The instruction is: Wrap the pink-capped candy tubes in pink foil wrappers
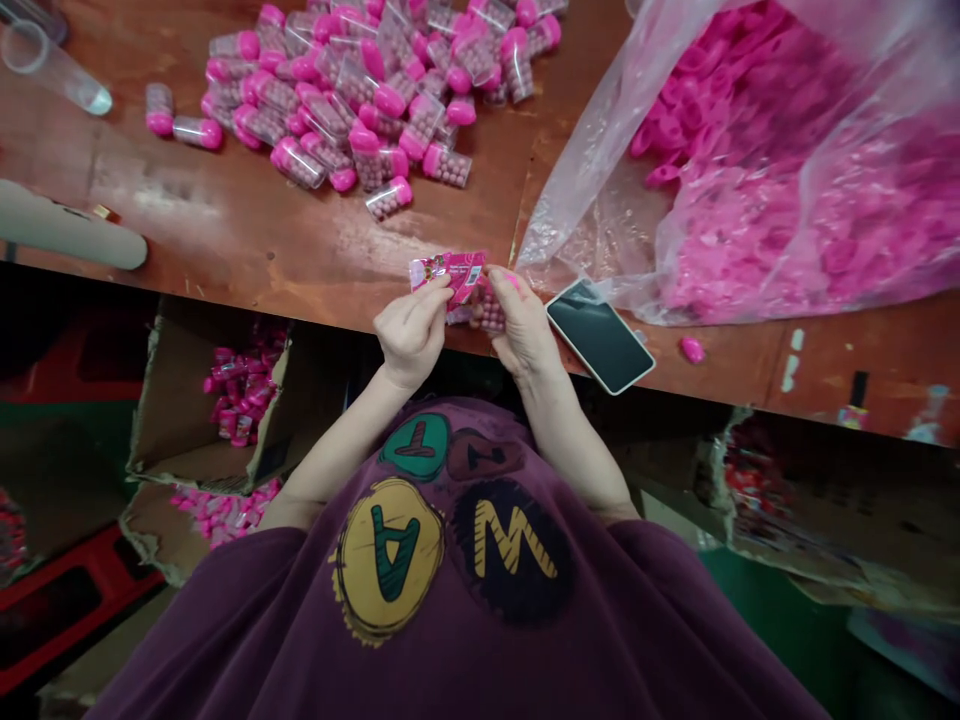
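Observation:
Near the table's front edge, my left hand (414, 332) pinches a pink printed label (463, 276) with a barcode on it. Close beside it, my right hand (525, 325) is closed around a small clear bottle (492, 312) of pink beads with a pink cap. The label lies against the bottle's left side; how much of it sticks to the bottle I cannot tell. Fingers hide part of the bottle. Beyond my hands lies a heap of similar bead-filled bottles (322, 115) with pink caps.
A clear plastic bag (600, 180) of pink pieces covers the table's right side. A phone (601, 338) lies right of my right hand, with a loose pink cap (691, 350) farther along. At left are a white tube (71, 228) and a cardboard box (180, 400) of labelled bottles below.

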`<state>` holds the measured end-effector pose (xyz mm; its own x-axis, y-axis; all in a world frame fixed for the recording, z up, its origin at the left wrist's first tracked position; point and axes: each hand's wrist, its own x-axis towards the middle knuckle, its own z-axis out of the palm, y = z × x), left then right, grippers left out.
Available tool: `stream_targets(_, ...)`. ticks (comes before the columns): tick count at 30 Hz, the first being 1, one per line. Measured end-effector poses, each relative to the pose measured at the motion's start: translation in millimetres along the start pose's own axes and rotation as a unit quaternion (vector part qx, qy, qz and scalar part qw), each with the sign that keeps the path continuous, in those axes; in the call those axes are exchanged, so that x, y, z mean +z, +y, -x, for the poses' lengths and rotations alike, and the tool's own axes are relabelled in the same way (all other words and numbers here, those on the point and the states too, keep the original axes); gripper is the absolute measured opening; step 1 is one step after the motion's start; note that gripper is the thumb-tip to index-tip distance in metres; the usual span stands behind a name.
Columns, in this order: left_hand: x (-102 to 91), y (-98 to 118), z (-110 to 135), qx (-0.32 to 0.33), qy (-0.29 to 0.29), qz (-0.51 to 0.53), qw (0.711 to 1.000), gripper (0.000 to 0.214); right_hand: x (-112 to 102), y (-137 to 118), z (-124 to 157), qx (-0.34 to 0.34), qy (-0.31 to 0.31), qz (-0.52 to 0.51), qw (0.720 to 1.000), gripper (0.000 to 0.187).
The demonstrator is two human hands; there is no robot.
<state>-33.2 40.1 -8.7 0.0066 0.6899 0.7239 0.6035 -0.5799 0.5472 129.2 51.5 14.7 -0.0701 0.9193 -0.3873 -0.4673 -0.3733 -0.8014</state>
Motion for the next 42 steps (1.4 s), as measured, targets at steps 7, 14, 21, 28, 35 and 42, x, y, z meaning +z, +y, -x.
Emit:
stream_targets(7,0.6,-1.8,11.4,0.060,-0.092,-0.105,0.988,0.025,-12.4,13.1,-8.0,-0.108,0.036,0.077,0.990,0.064)
stream_targets(14,-4.3,37.5,0.7,-0.177,-0.072,0.020,0.981,0.023,-27.0,16.4,-3.2,-0.265,0.076,0.282,0.919,0.038)
stream_targets(21,1.7,53.1,-3.5,-0.498,-0.108,0.294,0.808,0.026,-14.9,17.2,16.8,-0.256,0.026,0.319,0.912,0.038)
stream_targets(28,-8.6,51.6,-17.2,-0.648,-0.046,0.393,0.651,0.020,-18.8,19.7,22.9,-0.241,0.001,0.268,0.933,0.040)
stream_targets(35,-10.5,53.3,-16.1,-0.672,-0.047,0.449,0.587,0.026,-18.2,24.3,15.0,-0.173,0.029,0.234,0.956,0.056)
stream_targets(42,-14.7,49.5,-17.0,-0.668,-0.033,0.441,0.598,0.025,-18.4,19.5,13.1,-0.128,0.008,0.245,0.961,0.064)
